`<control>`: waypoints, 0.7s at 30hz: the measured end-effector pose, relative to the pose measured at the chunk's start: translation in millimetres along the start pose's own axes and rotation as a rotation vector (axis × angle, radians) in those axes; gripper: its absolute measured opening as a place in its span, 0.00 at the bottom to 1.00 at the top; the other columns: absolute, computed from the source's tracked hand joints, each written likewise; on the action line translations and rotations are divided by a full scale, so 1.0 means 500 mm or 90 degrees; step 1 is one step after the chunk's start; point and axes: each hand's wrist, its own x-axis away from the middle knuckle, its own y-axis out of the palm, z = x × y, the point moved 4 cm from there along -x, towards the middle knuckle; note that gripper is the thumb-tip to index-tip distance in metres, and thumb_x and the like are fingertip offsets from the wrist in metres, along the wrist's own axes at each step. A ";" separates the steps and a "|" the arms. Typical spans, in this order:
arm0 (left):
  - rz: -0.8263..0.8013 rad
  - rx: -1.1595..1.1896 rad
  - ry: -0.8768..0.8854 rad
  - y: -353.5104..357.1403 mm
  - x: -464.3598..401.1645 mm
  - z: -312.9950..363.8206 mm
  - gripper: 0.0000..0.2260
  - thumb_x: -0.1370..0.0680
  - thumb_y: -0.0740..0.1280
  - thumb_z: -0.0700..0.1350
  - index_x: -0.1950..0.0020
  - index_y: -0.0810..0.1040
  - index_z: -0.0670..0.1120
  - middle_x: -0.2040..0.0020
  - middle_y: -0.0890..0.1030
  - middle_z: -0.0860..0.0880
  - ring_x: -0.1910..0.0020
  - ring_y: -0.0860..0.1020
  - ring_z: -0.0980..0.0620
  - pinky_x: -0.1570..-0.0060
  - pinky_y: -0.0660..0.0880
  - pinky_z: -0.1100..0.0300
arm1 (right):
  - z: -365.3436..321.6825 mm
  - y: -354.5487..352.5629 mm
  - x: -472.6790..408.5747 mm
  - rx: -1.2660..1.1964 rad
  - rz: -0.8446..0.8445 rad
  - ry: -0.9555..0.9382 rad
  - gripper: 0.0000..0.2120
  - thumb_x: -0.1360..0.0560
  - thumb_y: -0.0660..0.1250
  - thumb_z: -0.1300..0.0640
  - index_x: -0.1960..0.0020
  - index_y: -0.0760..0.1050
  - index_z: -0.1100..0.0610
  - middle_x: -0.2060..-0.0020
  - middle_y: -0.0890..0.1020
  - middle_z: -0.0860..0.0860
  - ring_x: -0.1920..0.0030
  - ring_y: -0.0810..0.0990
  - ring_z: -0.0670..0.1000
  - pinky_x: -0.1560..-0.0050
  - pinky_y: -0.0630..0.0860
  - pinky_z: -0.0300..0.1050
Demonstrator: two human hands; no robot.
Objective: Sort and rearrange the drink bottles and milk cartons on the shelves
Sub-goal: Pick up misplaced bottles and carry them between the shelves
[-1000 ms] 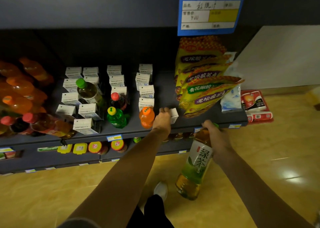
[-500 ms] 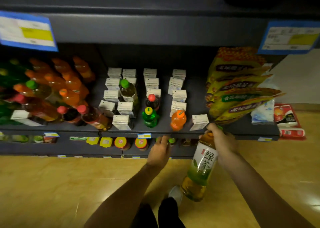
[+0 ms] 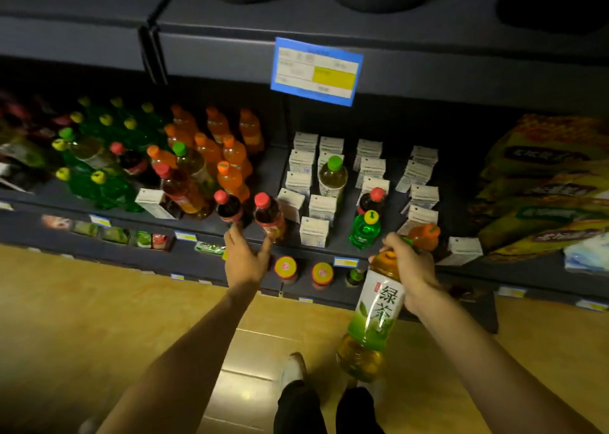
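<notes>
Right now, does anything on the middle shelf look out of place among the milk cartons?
Yes. Several bottles stand mixed among the white milk cartons: a green-capped tea bottle, a red-capped dark bottle, a green bottle and an orange bottle. One carton also sits alone among the bottles on the left.
</notes>
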 end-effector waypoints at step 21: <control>-0.053 0.059 -0.042 0.016 -0.111 0.025 0.28 0.33 0.78 0.51 0.39 0.73 0.42 0.44 0.79 0.39 0.43 0.76 0.37 0.45 0.72 0.49 | 0.020 -0.081 0.007 0.006 0.149 0.045 0.34 0.46 0.74 0.39 0.46 0.78 0.56 0.53 0.84 0.60 0.58 0.84 0.60 0.58 0.79 0.50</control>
